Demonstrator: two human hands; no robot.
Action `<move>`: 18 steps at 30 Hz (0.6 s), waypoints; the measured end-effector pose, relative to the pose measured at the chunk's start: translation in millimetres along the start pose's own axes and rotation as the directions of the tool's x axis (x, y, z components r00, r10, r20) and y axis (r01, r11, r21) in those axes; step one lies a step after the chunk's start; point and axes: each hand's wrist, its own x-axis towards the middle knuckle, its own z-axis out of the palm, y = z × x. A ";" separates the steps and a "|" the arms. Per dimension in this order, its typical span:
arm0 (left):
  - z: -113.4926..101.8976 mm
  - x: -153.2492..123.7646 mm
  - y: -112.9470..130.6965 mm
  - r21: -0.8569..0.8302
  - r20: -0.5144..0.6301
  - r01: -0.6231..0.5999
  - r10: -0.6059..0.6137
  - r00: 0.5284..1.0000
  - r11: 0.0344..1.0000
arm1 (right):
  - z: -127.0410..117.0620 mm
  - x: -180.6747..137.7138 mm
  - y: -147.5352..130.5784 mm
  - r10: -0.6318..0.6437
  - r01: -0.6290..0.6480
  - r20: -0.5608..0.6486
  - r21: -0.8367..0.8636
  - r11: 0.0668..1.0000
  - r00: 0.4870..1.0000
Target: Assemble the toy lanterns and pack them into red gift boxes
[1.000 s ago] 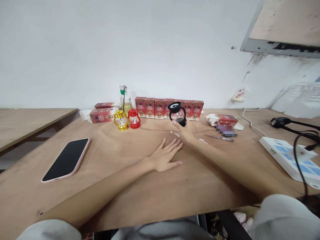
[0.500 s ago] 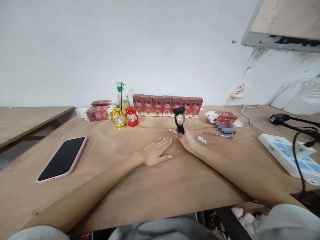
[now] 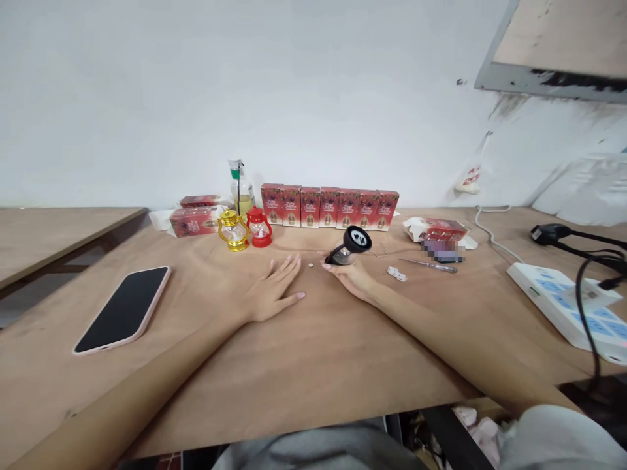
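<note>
In my right hand (image 3: 356,275) is a small black lantern (image 3: 349,247) with a clear middle. It is tilted, so its round end with white and dark parts inside faces up toward me. My left hand (image 3: 272,292) lies flat on the table with its fingers spread, holding nothing. A tiny pale round piece (image 3: 311,265) sits on the wood between the two hands; its kind is too small to tell. To the right of my right hand are a small white piece (image 3: 396,273), a thin bent wire (image 3: 379,250) and a screwdriver (image 3: 431,266).
A gold lantern (image 3: 234,230) and a red lantern (image 3: 259,228) stand beside a bottle (image 3: 243,196). Several red boxes (image 3: 330,207) line the wall. A phone (image 3: 122,310) lies left, a power strip (image 3: 571,310) right, and an opened box (image 3: 441,230) at the back right.
My right hand has tipped the black lantern over, its round end swinging toward me, and moved slightly left. My left hand has slid left, and the tiny round piece now shows.
</note>
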 end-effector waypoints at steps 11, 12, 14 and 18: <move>5.6 2.2 -11.7 -0.071 -0.339 0.156 -0.170 0.925 0.985 | -0.4 -5.3 9.7 -0.113 0.089 -0.029 -0.433 0.897 0.993; 5.1 2.0 -10.8 -0.052 -0.346 0.152 -0.160 0.925 0.987 | -0.7 -5.4 9.6 -0.115 0.093 -0.024 -0.437 0.895 0.993; 4.1 1.2 -8.7 -0.012 -0.357 0.142 -0.137 0.924 0.990 | -0.5 -6.3 8.9 -0.112 0.093 -0.020 -0.436 0.895 0.993; 4.2 0.1 -6.1 0.043 -0.379 0.169 -0.140 0.915 0.985 | 1.5 -8.5 6.7 -0.103 0.083 -0.028 -0.414 0.907 0.994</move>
